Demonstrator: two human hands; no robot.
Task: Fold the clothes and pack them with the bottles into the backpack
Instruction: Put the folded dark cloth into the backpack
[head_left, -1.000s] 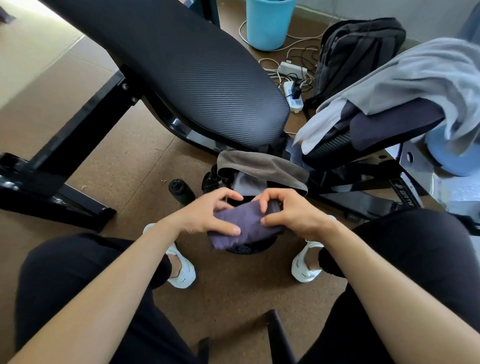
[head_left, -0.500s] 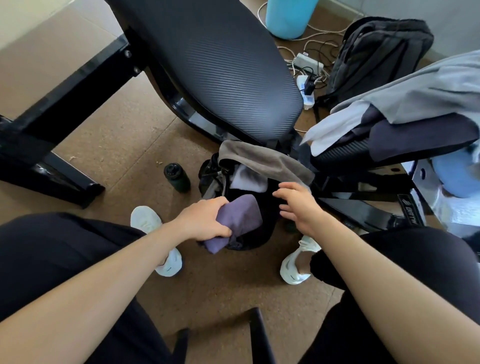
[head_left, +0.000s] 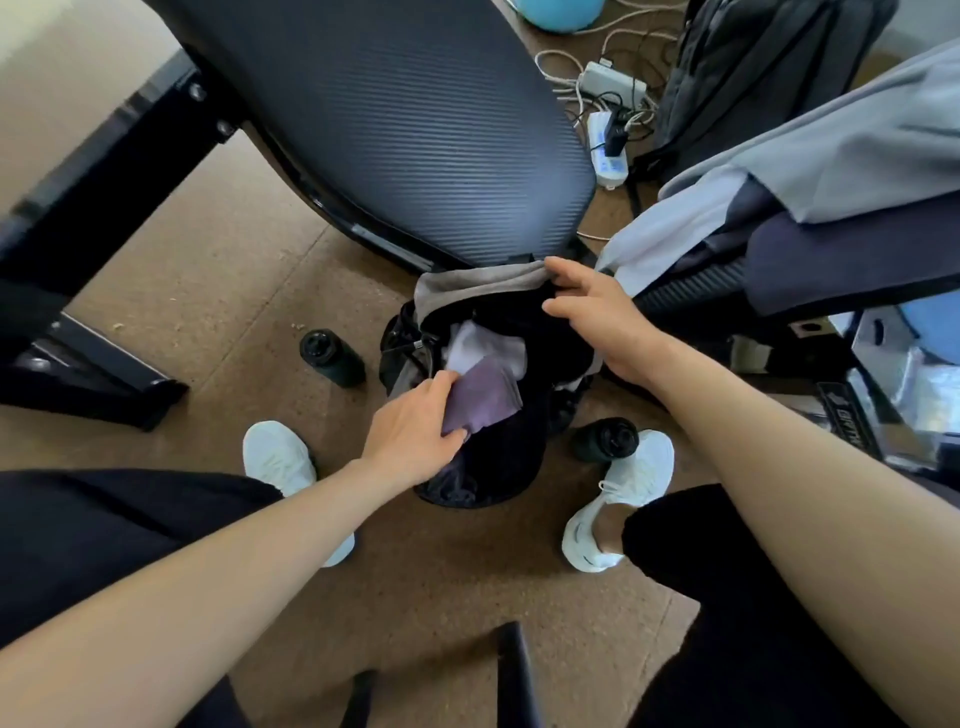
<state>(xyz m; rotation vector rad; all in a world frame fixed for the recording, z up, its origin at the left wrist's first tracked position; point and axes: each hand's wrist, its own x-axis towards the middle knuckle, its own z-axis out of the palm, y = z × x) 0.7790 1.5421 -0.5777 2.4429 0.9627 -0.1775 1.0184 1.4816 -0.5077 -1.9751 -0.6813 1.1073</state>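
Note:
A black backpack (head_left: 488, 467) stands open on the floor between my feet. My left hand (head_left: 415, 431) grips a folded purple garment (head_left: 485, 397) and holds it in the bag's mouth, on top of a white garment (head_left: 485, 343) inside. My right hand (head_left: 597, 312) holds the far rim of the opening, at the grey flap (head_left: 467, 286). One dark bottle (head_left: 332, 358) stands left of the bag, another dark bottle (head_left: 605, 439) lies by my right shoe. More clothes (head_left: 831, 150), grey, white and dark, lie on the bench pad at the right.
A black padded bench seat (head_left: 415, 114) slopes over the bag from the upper left, its frame (head_left: 88, 208) at the left. A second dark backpack (head_left: 753, 67), a power strip (head_left: 608, 150) with cables and a blue bin (head_left: 561, 10) stand behind. The floor is brown.
My left hand has carried the purple garment down into the backpack's opening. My right hand let go of it and moved up to the bag's far rim. The view tilted down.

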